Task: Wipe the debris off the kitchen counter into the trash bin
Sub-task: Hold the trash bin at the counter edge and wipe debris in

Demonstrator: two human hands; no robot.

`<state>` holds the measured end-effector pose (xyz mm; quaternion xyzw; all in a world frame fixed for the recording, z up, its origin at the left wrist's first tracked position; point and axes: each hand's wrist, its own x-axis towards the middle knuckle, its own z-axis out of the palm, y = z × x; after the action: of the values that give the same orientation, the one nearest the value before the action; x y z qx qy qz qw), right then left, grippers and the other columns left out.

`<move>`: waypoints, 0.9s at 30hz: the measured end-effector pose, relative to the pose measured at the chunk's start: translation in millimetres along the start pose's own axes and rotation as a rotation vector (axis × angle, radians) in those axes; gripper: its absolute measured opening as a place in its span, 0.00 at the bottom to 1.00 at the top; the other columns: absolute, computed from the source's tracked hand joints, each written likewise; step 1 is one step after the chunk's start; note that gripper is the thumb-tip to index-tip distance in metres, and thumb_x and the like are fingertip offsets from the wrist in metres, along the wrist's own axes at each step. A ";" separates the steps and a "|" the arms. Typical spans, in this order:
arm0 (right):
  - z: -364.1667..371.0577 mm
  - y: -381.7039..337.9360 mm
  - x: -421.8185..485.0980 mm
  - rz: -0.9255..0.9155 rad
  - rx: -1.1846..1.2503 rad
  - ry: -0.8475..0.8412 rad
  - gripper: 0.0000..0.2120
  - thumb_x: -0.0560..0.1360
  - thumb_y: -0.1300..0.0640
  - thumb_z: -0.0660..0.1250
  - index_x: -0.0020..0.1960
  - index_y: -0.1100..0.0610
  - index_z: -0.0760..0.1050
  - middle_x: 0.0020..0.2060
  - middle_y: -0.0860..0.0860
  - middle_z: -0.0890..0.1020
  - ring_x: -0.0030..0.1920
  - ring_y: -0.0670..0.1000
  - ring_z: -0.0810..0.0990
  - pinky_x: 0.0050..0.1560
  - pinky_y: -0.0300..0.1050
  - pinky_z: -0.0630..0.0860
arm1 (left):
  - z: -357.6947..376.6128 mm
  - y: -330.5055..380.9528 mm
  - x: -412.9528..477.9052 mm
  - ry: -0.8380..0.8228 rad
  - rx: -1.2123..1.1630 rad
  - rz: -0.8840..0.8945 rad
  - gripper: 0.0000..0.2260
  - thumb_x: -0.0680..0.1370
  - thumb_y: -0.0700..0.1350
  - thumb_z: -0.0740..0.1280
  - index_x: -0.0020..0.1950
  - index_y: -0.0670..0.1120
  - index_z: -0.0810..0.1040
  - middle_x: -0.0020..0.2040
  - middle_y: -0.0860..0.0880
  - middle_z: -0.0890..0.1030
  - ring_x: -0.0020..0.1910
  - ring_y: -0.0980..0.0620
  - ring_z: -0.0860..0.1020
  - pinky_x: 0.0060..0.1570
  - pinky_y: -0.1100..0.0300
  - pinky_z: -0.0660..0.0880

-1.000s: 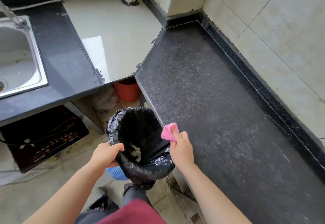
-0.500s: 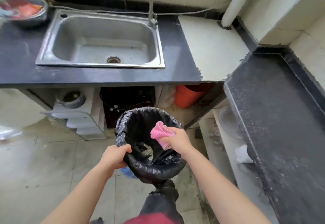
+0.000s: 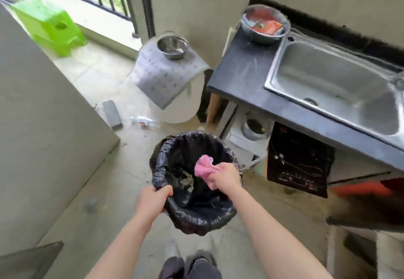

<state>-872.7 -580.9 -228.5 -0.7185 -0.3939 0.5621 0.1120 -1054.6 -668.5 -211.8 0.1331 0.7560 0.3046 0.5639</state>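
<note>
Head view: a round trash bin lined with a black plastic bag (image 3: 196,215) sits over open tiled floor (image 3: 91,169), apart from the dark kitchen counter's (image 3: 240,77) front edge and a grey wall corner on the left.
The left hand (image 3: 150,202) grips the bin's near rim. The right hand (image 3: 225,177) clenches a crumpled pink cloth (image 3: 203,166) over the bin's mouth. Pale debris (image 3: 185,180) lies at the bottom. A steel bowl (image 3: 265,25) beside the sink (image 3: 328,86) holds red packets.

The left arm (image 3: 120,246) and right arm (image 3: 262,224) rise bare from the bottom edge toward mid-frame. The left hand (image 3: 153,201) grips the near-left rim of the bin (image 3: 196,220), thumb lying along it. The right hand (image 3: 226,178), knuckles up, pinches a bunched cloth (image 3: 203,166) over the bin's mouth
</note>
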 end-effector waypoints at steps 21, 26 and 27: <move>365.8 -7.0 288.5 -0.344 -0.578 -0.238 0.06 0.71 0.61 0.63 0.44 0.63 0.75 0.34 0.51 0.77 0.36 0.51 0.73 0.32 0.42 0.67 | -155.8 -189.6 421.8 0.376 -0.618 -0.273 0.12 0.78 0.35 0.65 0.62 0.40 0.73 0.56 0.44 0.79 0.52 0.44 0.79 0.51 0.51 0.75; 379.6 -0.1 302.2 -0.324 -0.567 -0.264 0.06 0.71 0.60 0.65 0.45 0.62 0.77 0.37 0.53 0.80 0.37 0.51 0.74 0.32 0.41 0.68 | -169.0 -213.2 441.0 0.374 -0.567 -0.331 0.16 0.79 0.34 0.63 0.66 0.44 0.70 0.58 0.45 0.77 0.52 0.45 0.77 0.51 0.50 0.74; 380.6 0.7 302.2 -0.319 -0.568 -0.268 0.06 0.71 0.60 0.65 0.45 0.62 0.77 0.36 0.52 0.79 0.37 0.52 0.75 0.32 0.41 0.69 | -171.0 -214.4 441.0 0.368 -0.544 -0.347 0.16 0.79 0.34 0.63 0.66 0.44 0.69 0.59 0.47 0.76 0.53 0.46 0.76 0.52 0.49 0.74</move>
<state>-1196.1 -479.6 -576.9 -0.5704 -0.6530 0.4948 -0.0586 -1328.7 -648.3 -652.5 -0.2086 0.7476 0.4130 0.4764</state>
